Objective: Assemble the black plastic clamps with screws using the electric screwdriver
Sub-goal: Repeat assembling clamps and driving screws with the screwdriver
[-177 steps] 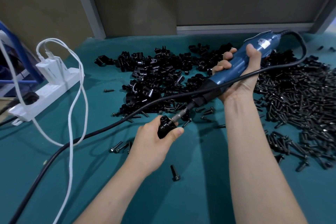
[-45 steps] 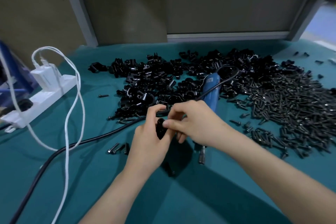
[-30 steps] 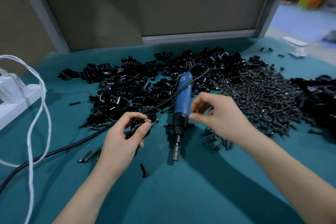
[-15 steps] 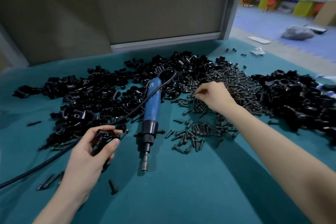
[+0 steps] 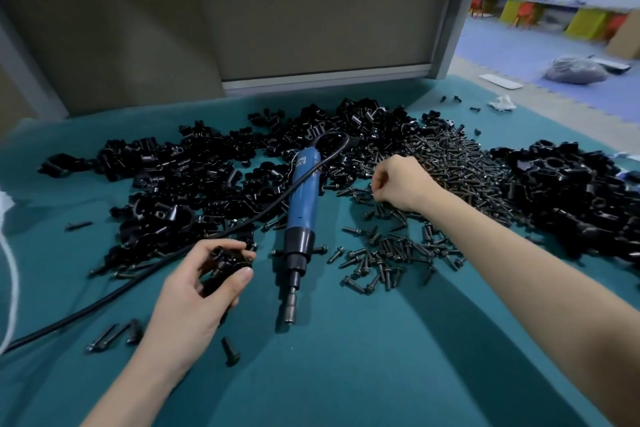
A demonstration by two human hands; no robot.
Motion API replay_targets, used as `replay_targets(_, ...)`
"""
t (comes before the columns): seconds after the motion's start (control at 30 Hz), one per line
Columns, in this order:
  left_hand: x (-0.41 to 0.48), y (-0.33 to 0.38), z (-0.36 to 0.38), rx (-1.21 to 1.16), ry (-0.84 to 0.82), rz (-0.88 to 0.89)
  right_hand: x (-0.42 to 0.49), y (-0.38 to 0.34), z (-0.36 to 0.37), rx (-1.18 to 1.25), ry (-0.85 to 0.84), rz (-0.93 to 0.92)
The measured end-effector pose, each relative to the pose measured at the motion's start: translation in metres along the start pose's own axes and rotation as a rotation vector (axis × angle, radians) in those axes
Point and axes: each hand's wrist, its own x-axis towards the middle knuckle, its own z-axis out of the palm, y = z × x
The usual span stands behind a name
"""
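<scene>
Now, clamp (image 5: 225,264) in left hand (image 5: 192,305)

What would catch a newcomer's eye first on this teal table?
A blue electric screwdriver lies in the middle, tip toward the person. Heaps of black plastic clamps spread behind and left of it, dark metal screws to its right. The left hand grips a single black clamp beside it.

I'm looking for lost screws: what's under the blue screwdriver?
The screwdriver rests on teal cloth, its back among black clamps. Screws poke out by its collar; anything beneath is hidden.
</scene>
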Motion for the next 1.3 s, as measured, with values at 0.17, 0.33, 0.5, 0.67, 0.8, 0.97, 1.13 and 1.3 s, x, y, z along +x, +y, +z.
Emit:
replay_targets(0.17, -0.005, 0.003, 0.003, 0.047, -0.044, 0.031, -0.041, -0.033, -0.02, 0.706, 0.185, -0.05)
replay_targets(0.33, -0.009, 0.008, 0.008, 0.073, -0.046, 0.134, -0.108, -0.106, 0.012, 1.11, -0.137, -0.324)
replay_targets(0.5, -0.009, 0.009, 0.005, 0.069, -0.065, 0.143, -0.118, -0.126, 0.039, 1.142, -0.091, -0.27)
replay_targets(0.67, -0.008, 0.007, 0.007, 0.117, -0.069, 0.145, -0.12, -0.125, 0.039, 1.031, -0.016, -0.312)
replay_targets(0.8, -0.008, 0.009, 0.008, 0.136, -0.075, 0.142, -0.125, -0.125, 0.044, 0.799, 0.076, -0.397)
replay_targets(0.97, -0.009, 0.009, 0.008, 0.185, -0.068, 0.121, -0.122, -0.123, 0.043, 0.784, 0.065, -0.443)
replay_targets(1.13, -0.009, 0.008, 0.009, 0.256, -0.001, 0.147, -0.119, -0.12, 0.041, 0.817, -0.052, -0.373)
replay_targets(1.3, -0.009, 0.005, 0.008, 0.326, 0.008, 0.155, -0.115, -0.118, 0.04, 0.874, -0.134, -0.336)
